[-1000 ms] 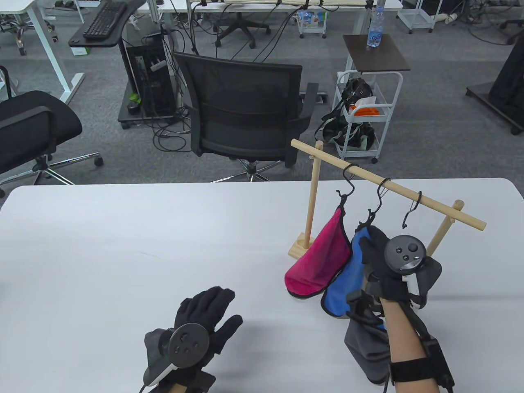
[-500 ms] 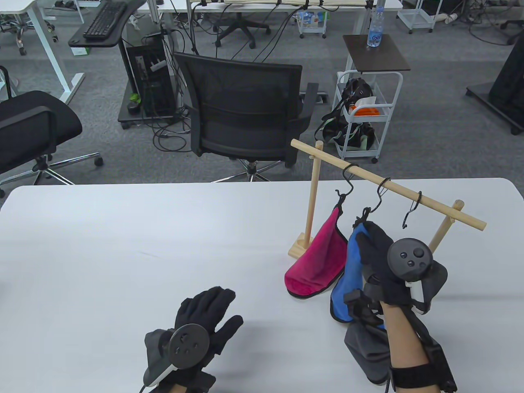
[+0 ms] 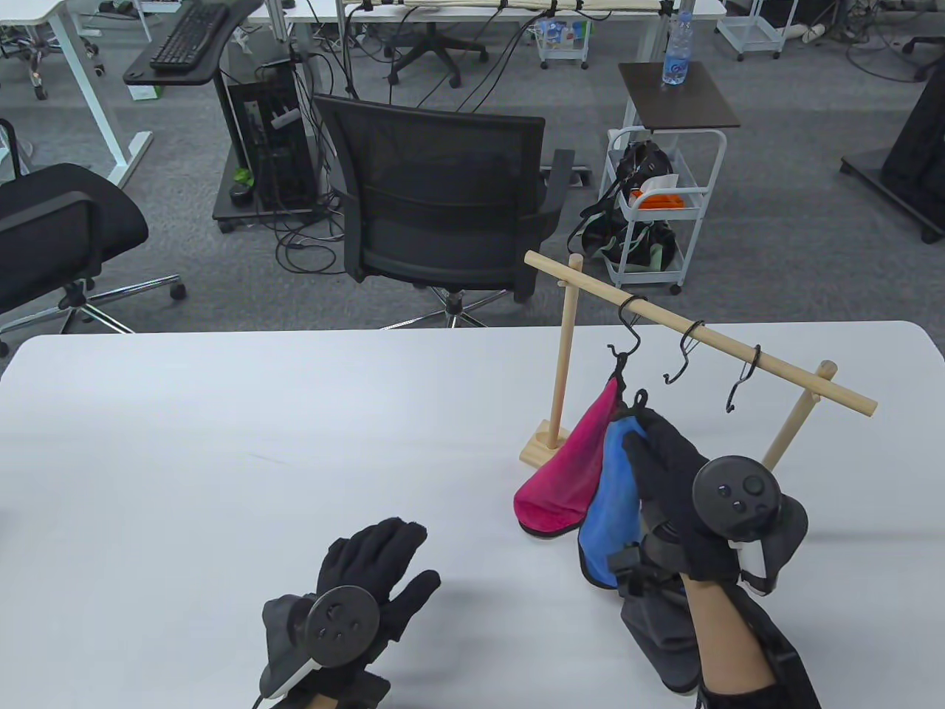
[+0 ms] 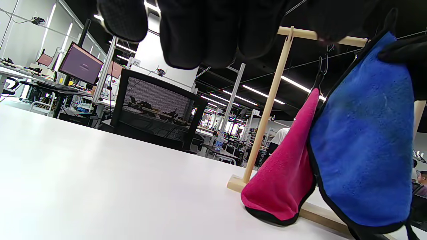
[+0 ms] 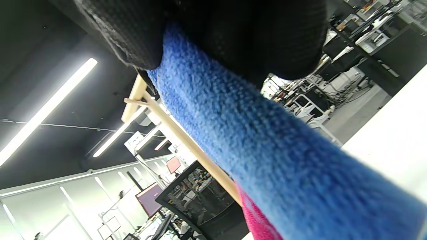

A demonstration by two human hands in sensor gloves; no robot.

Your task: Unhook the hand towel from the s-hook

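Observation:
A wooden rack (image 3: 701, 336) stands on the white table (image 3: 221, 443) with three black S-hooks on its rail. My right hand (image 3: 668, 461) grips a blue hand towel (image 3: 613, 498) near its top; the towel's black loop (image 3: 639, 399) is free of the middle hook (image 3: 683, 358) and sits below and left of it. A pink towel (image 3: 572, 469) hangs from the left hook (image 3: 627, 332). The right hook (image 3: 742, 384) is bare. My left hand (image 3: 369, 583) rests flat on the table, fingers spread, holding nothing. The left wrist view shows both towels, blue (image 4: 363, 133) and pink (image 4: 283, 173); the right wrist view shows the blue towel (image 5: 267, 140) in my fingers.
A grey cloth (image 3: 657, 635) lies on the table under my right forearm. A black office chair (image 3: 443, 199) stands beyond the table's far edge, and a white cart (image 3: 664, 214) behind the rack. The rack's base (image 3: 539, 447) sits near the pink towel.
My right hand has drawn the blue towel down and left; its loop has come off the middle hook, which now hangs bare. The left hand has not moved.

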